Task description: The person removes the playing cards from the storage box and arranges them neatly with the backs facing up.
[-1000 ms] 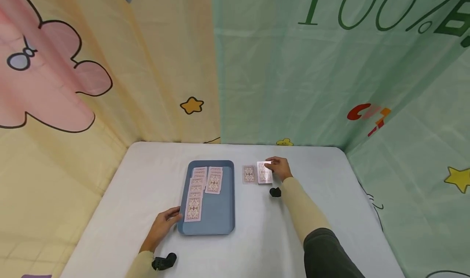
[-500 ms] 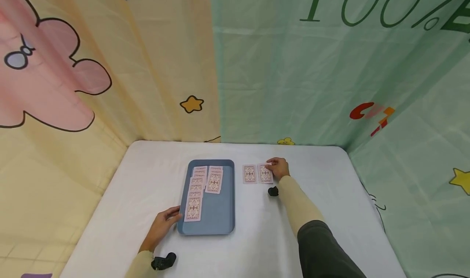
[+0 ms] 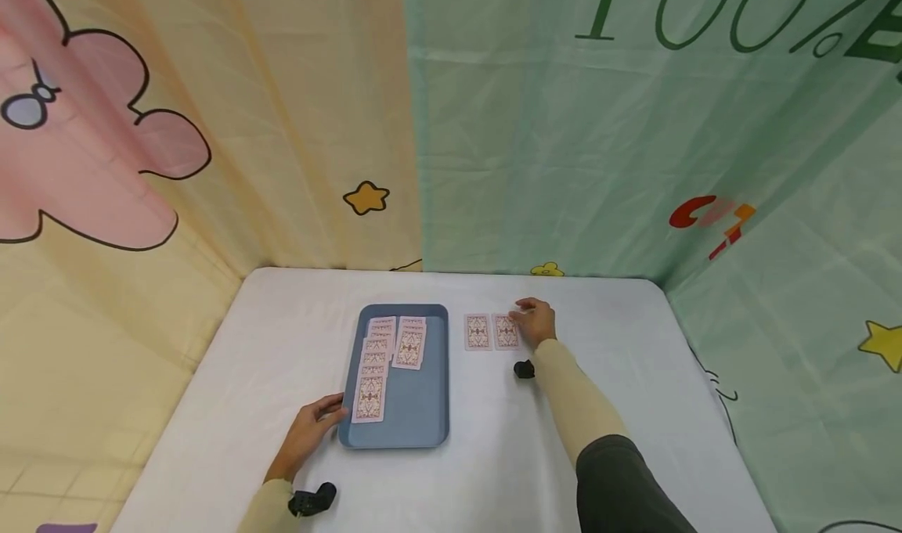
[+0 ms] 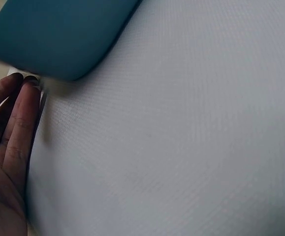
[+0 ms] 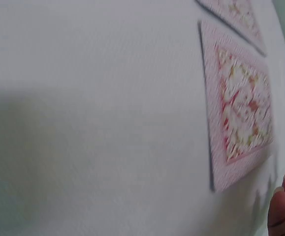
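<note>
My right hand (image 3: 537,322) is at the upper right edge of a face-down playing card (image 3: 506,333) with a red and white back. In the right wrist view, its fingertips (image 5: 279,209) show apart from that card, which lies flat on the cloth. A second playing card (image 3: 478,332) lies just left of it. At the left side of a blue tray (image 3: 416,408), my left hand (image 3: 310,431) touches the rim with fairly straight fingers. Inside the tray are two overlapping columns of face-down playing cards, a longer left column (image 3: 370,396) and a shorter right column (image 3: 410,347).
A white cloth (image 3: 486,439) covers the table. Printed curtains (image 3: 535,165) stand behind and at both sides. A black wrist device (image 3: 312,500) sits by my left cuff and another black wrist device (image 3: 524,369) by my right cuff.
One second ago my right hand held the right playing card slightly tilted, its back shining. The card now lies flat and my fingers have come off it. My left hand stays at the tray.
</note>
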### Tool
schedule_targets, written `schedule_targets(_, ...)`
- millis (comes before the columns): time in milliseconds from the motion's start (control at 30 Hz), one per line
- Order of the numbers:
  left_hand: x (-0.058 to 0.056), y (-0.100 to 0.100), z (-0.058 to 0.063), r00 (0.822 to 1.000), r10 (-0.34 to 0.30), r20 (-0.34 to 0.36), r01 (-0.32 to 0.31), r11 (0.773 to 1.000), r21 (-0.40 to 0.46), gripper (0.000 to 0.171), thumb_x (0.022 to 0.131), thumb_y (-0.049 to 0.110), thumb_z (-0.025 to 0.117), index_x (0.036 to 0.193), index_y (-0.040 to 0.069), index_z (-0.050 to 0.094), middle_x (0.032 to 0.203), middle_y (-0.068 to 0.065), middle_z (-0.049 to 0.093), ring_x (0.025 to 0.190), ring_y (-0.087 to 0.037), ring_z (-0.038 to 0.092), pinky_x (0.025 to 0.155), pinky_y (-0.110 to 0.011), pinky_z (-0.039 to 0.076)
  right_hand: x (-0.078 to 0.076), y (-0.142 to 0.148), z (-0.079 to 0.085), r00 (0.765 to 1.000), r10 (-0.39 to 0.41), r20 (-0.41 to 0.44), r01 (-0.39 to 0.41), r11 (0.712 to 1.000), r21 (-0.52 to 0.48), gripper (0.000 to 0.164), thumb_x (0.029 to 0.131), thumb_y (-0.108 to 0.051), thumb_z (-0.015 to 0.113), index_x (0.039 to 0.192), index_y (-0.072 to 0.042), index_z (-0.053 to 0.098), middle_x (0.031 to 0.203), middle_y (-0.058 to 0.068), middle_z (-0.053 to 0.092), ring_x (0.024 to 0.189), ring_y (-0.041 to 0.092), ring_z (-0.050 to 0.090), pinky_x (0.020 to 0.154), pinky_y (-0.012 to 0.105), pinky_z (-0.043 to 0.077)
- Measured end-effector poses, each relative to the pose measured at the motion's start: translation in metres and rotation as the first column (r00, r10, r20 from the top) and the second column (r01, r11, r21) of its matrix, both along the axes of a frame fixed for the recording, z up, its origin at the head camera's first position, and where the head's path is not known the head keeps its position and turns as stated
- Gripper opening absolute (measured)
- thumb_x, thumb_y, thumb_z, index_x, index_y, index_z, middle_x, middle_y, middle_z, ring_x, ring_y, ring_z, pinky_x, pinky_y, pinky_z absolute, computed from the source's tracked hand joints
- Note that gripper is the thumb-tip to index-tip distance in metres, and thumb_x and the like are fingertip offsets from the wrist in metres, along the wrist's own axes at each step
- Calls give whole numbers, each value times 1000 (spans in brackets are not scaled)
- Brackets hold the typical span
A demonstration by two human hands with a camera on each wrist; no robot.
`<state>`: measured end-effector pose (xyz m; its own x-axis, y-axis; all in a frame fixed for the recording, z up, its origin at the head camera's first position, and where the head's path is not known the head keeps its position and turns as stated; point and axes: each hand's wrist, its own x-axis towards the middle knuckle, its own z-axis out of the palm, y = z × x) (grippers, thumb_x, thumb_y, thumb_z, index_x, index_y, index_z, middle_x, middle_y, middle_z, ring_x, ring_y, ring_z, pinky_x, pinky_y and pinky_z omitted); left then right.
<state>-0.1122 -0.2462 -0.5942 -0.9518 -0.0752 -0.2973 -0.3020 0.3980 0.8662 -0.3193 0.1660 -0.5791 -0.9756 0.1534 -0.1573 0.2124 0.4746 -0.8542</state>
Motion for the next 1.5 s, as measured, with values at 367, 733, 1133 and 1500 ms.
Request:
schedule_targets(367,-3,-3,0,1000,10,9,-10,1000,17,52,94,22,62,136,-5,49,126,-22,59,128,-39,45,105,-52,35,37,-76,34,963,176,-204,-201,974,-109,25,85,-10,73,108,0,69,100,11,65,87,22,59,72,29,50)
schedule_targets(733,-3,-5,2,1000,18,15,-18,1000,22,51,94,22,63,136,-5,50,124,-21,60,127,-38,45,106,-53,33,76,-159,43,856,445,-263,-478,875,-76,25,84,-11,74,106,0,69,99,9,67,83,19,60,67,27,50)
schedule_targets(1133,2,-8,5,1000,16,20,-16,1000,9,52,94,24,63,135,-4,51,124,-21,60,125,-37,47,104,-52,36,102,-215,22,839,521,-159,-541,829,-140,30,78,-6,79,105,1,70,90,13,65,65,6,49,59,19,42)
schedule_targets(1500,2,-2,-2,1000,7,8,-7,1000,26,52,93,27,65,135,-2,53,122,-17,62,123,-34,50,103,-50,38,109,-228,3,855,507,-108,-513,857,-43,34,72,-4,84,103,-3,71,85,3,63,75,7,51,74,23,46)
